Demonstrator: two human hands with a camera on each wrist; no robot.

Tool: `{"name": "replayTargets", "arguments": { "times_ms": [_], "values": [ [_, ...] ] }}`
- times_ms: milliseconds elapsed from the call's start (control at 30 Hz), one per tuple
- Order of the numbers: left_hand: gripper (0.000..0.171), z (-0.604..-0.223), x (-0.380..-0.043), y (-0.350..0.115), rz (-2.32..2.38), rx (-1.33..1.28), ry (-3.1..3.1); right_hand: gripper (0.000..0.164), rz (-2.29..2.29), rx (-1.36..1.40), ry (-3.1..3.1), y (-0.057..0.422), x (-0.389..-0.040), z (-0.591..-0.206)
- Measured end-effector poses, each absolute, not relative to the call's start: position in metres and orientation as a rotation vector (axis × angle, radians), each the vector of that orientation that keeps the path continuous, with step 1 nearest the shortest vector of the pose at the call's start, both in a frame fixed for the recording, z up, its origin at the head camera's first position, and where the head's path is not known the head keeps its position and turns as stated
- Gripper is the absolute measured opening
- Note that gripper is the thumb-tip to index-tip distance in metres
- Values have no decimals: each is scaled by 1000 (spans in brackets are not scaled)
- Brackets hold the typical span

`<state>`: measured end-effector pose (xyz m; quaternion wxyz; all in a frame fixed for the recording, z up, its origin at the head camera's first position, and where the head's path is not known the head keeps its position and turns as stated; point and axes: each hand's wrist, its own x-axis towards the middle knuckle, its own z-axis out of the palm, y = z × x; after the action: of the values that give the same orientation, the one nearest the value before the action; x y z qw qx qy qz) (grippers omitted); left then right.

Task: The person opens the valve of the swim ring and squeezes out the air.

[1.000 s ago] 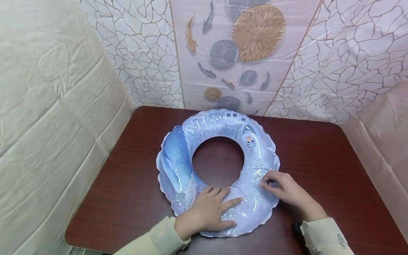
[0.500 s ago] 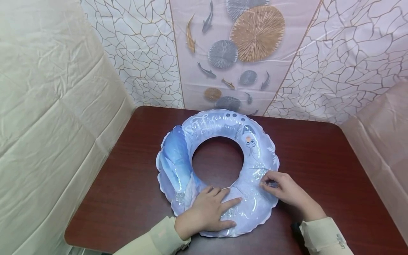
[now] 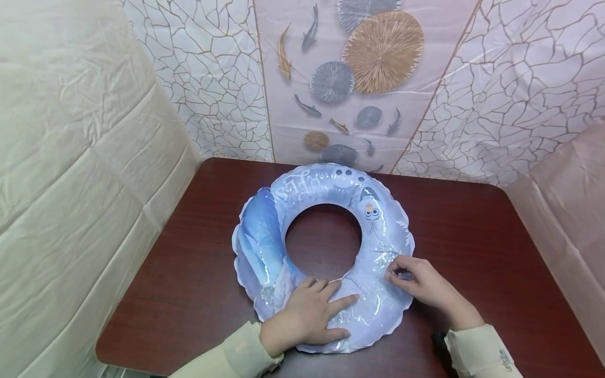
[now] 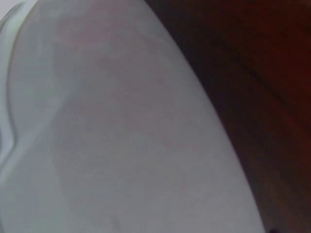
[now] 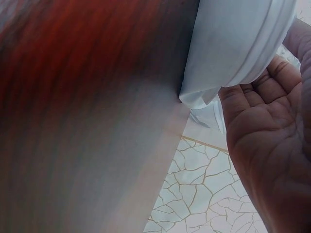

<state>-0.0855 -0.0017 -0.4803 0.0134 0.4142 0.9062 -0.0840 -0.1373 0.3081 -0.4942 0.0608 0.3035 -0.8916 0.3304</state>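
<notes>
Inflatable ring [image 3: 326, 184] lies printed face up on the tabletop [image 3: 472, 236], whose dark red surface shows through the centre hole. At far left, a beige cloth [image 3: 85, 184] hangs beside the tabletop. Next, the left hand [image 3: 309, 312] extends from its pale sleeve [image 3: 246, 350] and rests on the near part of the ring; its grip is wide, fingers spread over the film. The left wrist view is blurred and does not show the fingers. Further right, the right hand [image 3: 423, 278] is at the ring's right side; its grip is narrow, thumb and forefinger pinching at the film. Whether a small fitting sits between the fingertips cannot be told. Compared with the head views of the last second, neither the hands nor the ring show any visible shift. Judged from this, the work is at a holding stage: left hand steadying, right hand working one spot.
</notes>
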Motion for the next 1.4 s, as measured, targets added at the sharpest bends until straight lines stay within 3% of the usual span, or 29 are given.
{"name": "replayTargets", "arguments": {
  "times_ms": [1400],
  "values": [
    [72, -481, -86, 1, -318, 1260, 2807, 26, 1003, 937, -2711, 308, -139, -498]
  ]
}}
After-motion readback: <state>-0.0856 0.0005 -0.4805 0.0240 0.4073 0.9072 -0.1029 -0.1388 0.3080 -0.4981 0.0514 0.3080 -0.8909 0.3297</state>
